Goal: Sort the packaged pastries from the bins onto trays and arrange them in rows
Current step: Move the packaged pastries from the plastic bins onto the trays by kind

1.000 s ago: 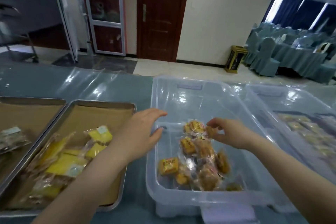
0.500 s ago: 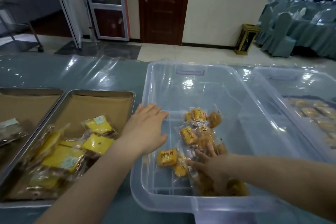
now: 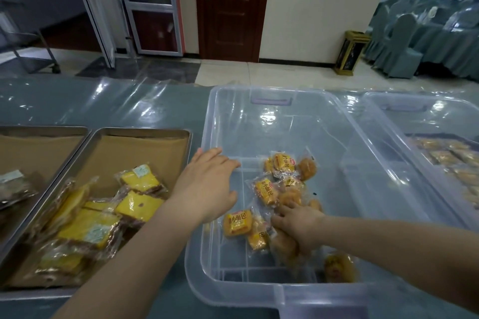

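A clear plastic bin (image 3: 261, 92) holds several wrapped orange buns (image 3: 283, 162) in a loose pile. My right hand (image 3: 298, 225) is down inside the bin at the near end of the pile, its fingers curled around one or two wrapped buns (image 3: 282, 245). My left hand (image 3: 207, 186) hovers over the bin's left rim, palm down, fingers spread and holding nothing. Left of the bin is a metal tray (image 3: 145, 132) lined with brown paper, with several wrapped yellow cake slices (image 3: 138, 205) heaped in its near half.
A second paper-lined tray (image 3: 44, 129) sits at the far left with a darker packet (image 3: 13, 184) on it. A second clear bin (image 3: 420, 102) on the right holds rows of wrapped pastries (image 3: 445, 155). The table has a glossy plastic cover (image 3: 103, 106).
My right hand went from the far end of the bun pile to its near end and curled its fingers onto packets there. My left hand stayed by the bin's left rim.
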The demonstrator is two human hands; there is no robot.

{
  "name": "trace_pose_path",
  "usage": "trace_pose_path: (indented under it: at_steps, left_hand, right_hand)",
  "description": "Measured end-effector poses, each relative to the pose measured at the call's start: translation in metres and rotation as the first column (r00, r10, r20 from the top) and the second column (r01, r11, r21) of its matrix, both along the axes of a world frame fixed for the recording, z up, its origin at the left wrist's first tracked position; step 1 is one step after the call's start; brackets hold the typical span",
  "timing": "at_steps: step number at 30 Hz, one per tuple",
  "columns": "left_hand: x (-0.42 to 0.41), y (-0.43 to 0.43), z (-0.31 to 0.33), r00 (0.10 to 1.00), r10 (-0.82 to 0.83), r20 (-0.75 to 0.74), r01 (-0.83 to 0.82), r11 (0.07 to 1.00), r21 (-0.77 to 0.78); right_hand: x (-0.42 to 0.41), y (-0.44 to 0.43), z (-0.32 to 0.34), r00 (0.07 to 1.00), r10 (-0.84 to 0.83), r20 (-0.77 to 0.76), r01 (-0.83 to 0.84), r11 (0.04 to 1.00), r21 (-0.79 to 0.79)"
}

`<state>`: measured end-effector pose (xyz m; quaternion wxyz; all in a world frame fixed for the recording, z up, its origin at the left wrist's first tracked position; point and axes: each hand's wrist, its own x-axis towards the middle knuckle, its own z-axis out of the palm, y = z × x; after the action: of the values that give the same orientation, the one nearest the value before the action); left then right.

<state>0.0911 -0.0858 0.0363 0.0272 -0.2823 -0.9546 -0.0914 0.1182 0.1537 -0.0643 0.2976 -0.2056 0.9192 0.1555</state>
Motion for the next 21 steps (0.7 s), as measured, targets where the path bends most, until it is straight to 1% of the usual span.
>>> trace_pose_path:
  at_steps: [3, 5, 8, 10, 13, 16, 18, 20, 21]
  left_hand:
    - [0.001, 0.000, 0.001, 1.000, 0.006, 0.015, -0.005, 1.000, -0.019]
    - [0.001, -0.001, 0.002, 1.000, 0.006, 0.017, -0.005, 0.999, -0.039]
    - [0.002, 0.000, 0.004, 1.000, 0.007, 0.027, -0.005, 0.996, -0.086]
    - [-0.001, 0.003, 0.007, 0.999, 0.014, 0.047, -0.006, 0.986, -0.169]
    - [-0.009, 0.018, 0.017, 0.996, 0.039, 0.081, -0.010, 0.943, -0.333]
    - [-0.018, 0.049, 0.027, 0.996, 0.024, 0.085, 0.011, 0.918, -0.397]
    - [-0.024, 0.075, 0.027, 0.989, -0.016, 0.148, 0.070, 0.930, -0.362]
    - [-0.030, 0.100, 0.021, 0.955, -0.021, 0.297, 0.112, 0.949, -0.294]
    - [-0.033, 0.110, 0.016, 0.931, -0.017, 0.364, 0.133, 0.946, -0.295]
  right_hand:
    - [-0.013, 0.003, 0.013, 0.994, -0.097, -0.052, 0.091, 0.990, -0.111]
    - [-0.023, 0.007, 0.025, 0.985, -0.143, -0.099, 0.123, 0.975, -0.185]
    - [-0.035, 0.011, 0.043, 0.977, -0.168, -0.130, 0.136, 0.964, -0.229]
    - [-0.041, 0.015, 0.055, 0.972, -0.188, -0.141, 0.148, 0.956, -0.255]
    - [-0.044, 0.023, 0.067, 0.959, -0.244, -0.144, 0.192, 0.933, -0.304]
    - [-0.043, 0.031, 0.068, 0.956, -0.271, -0.111, 0.225, 0.923, -0.313]
    - [-0.039, 0.034, 0.065, 0.958, -0.277, -0.077, 0.243, 0.924, -0.295]
    - [-0.035, 0.037, 0.060, 0.955, -0.294, -0.039, 0.270, 0.917, -0.294]
    - [-0.032, 0.037, 0.057, 0.955, -0.297, -0.019, 0.279, 0.915, -0.291]
